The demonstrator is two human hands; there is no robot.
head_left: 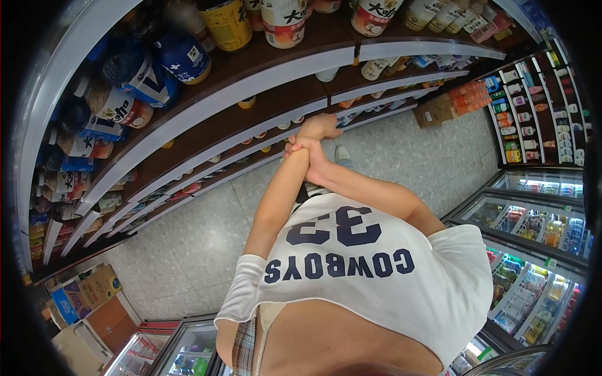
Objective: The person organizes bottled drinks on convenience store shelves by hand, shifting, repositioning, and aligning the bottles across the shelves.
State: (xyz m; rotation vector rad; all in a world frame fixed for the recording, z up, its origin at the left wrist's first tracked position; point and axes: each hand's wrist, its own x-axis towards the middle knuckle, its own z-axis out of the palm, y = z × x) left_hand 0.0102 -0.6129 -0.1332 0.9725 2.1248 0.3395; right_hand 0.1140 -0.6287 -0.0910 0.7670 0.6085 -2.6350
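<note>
My left hand reaches forward in front of the lower shelves, holding nothing, its fingers loosely extended to the right. My right hand crosses over and is wrapped around my left wrist, with its fingers showing on the far side. Below both arms is my white shirt, printed with dark "COWBOYS" and "33" lettering. A light shoe shows on the floor just beyond my wrists.
Long shelves of bottles and tubs curve along the left and front. Cardboard cartons and orange packs stand at their far end. Glass-door coolers line the right. Boxes sit at lower left on the grey tiled floor.
</note>
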